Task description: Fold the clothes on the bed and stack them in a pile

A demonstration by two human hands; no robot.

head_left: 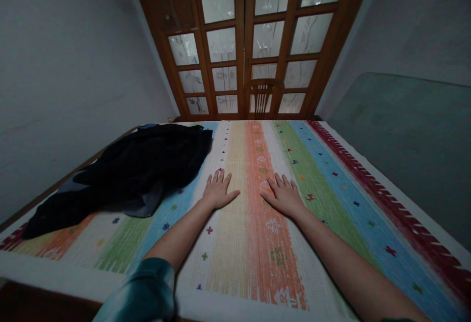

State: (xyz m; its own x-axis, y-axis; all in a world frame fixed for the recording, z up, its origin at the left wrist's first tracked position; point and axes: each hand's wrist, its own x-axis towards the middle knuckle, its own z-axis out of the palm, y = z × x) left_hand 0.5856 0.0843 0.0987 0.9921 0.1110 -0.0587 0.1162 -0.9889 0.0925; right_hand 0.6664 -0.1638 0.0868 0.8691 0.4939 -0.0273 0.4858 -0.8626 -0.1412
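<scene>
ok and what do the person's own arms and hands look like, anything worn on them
The left hand and right hand are bare, five-fingered, with no gloves, rings or watches visible. A teal sleeve covers the left arm above the bare forearm. The right forearm is bare too.

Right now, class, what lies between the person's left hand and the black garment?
In the head view, only striped cloth shows between the left hand and the black garment: its blue stripe and the pale stripe beside it.
</scene>
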